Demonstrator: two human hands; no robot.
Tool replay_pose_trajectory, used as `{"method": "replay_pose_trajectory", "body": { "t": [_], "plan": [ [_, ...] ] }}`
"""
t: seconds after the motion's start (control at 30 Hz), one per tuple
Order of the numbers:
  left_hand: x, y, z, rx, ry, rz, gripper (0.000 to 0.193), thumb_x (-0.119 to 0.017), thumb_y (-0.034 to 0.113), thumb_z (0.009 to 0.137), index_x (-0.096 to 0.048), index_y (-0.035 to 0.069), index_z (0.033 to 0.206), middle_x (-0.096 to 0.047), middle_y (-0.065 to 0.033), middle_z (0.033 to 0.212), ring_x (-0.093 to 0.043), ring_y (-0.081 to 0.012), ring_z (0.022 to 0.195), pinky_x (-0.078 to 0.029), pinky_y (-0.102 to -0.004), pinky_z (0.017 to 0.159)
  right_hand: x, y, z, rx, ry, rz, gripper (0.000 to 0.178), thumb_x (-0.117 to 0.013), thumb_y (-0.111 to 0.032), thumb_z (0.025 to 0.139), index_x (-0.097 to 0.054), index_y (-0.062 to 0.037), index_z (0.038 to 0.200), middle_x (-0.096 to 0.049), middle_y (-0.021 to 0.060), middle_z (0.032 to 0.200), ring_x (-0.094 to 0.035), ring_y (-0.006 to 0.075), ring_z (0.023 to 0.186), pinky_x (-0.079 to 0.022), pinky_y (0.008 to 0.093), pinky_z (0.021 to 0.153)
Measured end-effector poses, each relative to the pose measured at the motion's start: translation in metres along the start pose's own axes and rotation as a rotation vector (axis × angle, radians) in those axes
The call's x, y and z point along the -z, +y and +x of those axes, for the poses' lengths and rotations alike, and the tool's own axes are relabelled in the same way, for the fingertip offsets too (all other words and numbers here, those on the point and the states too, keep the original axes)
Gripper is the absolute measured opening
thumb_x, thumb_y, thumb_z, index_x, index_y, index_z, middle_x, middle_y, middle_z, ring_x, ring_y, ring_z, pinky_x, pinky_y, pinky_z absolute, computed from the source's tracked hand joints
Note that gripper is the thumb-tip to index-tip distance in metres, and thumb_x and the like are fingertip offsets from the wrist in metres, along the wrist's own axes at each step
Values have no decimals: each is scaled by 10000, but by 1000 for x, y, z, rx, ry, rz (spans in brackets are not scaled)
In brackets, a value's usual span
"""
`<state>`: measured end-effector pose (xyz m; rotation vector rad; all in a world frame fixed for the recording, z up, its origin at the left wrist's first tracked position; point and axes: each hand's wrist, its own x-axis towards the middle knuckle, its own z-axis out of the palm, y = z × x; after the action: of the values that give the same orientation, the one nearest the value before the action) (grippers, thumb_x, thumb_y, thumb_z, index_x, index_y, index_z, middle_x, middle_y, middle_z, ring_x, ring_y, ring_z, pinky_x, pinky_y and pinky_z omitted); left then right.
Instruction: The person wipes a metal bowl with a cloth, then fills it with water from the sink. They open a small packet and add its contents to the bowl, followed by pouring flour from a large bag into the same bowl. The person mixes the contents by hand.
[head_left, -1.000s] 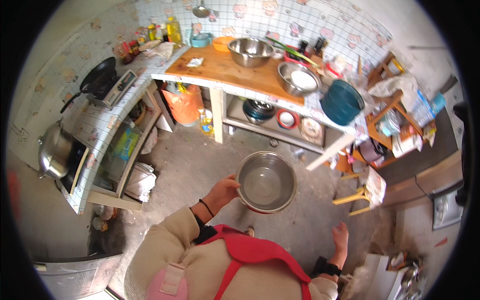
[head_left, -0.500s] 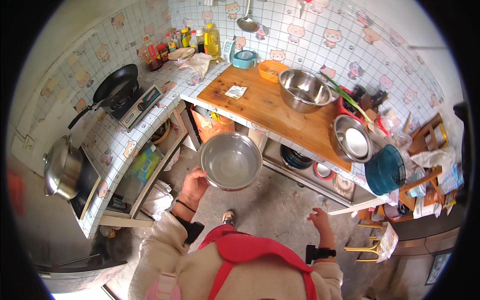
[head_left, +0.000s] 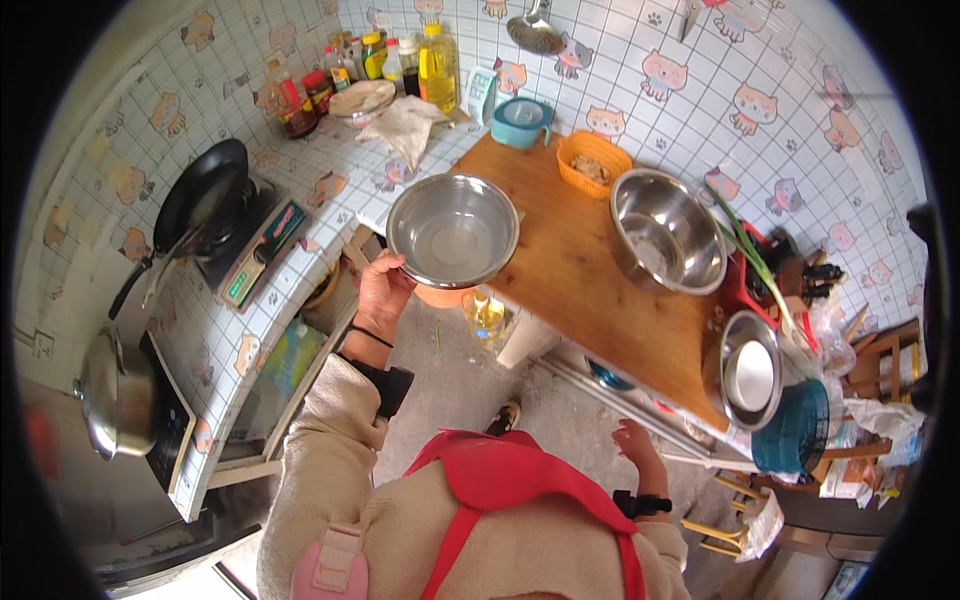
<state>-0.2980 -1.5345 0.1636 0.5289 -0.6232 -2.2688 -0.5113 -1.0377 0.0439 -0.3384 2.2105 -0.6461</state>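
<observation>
My left hand [head_left: 385, 288] grips the near left rim of a stainless steel bowl [head_left: 400, 258], thumb over the edge. The bowl is held level, with clear liquid that looks like water inside. It hangs above the gap where the tiled counter meets the wooden board [head_left: 560, 262], overlapping the board's left edge. My right hand [head_left: 640, 445] is low beside my body, off the counter, holding nothing, with its fingers loosely apart. A larger steel basin [head_left: 667, 232] stands on the board, an orange basket [head_left: 593, 163] with brownish pieces behind it.
Left, a black wok [head_left: 203, 195] sits on a cooker, with a lidded steel pot [head_left: 115, 395] nearer. Sauce bottles and an oil bottle [head_left: 437, 70] line the back corner. At right are a steel bowl holding a white bowl [head_left: 750, 375], a teal basket [head_left: 790, 430] and green onions [head_left: 765, 272].
The bowl of water in my left hand has come up and forward toward the counter corner. My view has shifted closer to the counter. My right hand stays low at my side.
</observation>
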Motion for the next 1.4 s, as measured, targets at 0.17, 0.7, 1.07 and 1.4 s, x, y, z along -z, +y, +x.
{"method": "replay_pose_trajectory", "body": {
  "t": [0.17, 0.7, 1.07, 1.4],
  "plan": [
    [-18, 0, 79, -4, 33, -37, 146, -550, 23, 655, -538, 33, 800, -598, -70, 785, -556, -185, 674, -456, -294, 647, 6, -51, 44, 102, -8, -133, 409, -594, -231, 736, -536, -24, 1084, -615, 167, 905, -581, 299, 872, -456, 347, 757],
    [4, -22, 267, 229, -60, -80, 320, -542, 22, 632, -543, -30, 948, -591, -112, 986, -545, -256, 945, -410, -360, 885, -54, -93, 46, -154, 7, 144, 434, -590, -233, 735, -523, -19, 1107, -615, 180, 909, -611, 265, 753, -493, 344, 617],
    [13, -25, 290, 279, -68, -7, 322, -513, 3, 665, -525, -11, 986, -569, -109, 1036, -525, -239, 985, -403, -355, 883, -60, -139, 33, -150, 48, 186, 459, -591, -258, 748, -507, -12, 1127, -612, 167, 955, -589, 276, 884, -468, 352, 758],
    [14, 1, 254, 295, -112, 300, 210, -479, 252, 846, -507, 110, 999, -541, -80, 942, -536, -219, 862, -457, -387, 776, -102, -174, 13, -281, -585, 684, 590, -433, -490, 852, -372, -94, 1285, -461, 89, 1235, -459, 186, 1089, -443, 347, 824]
  ]
}}
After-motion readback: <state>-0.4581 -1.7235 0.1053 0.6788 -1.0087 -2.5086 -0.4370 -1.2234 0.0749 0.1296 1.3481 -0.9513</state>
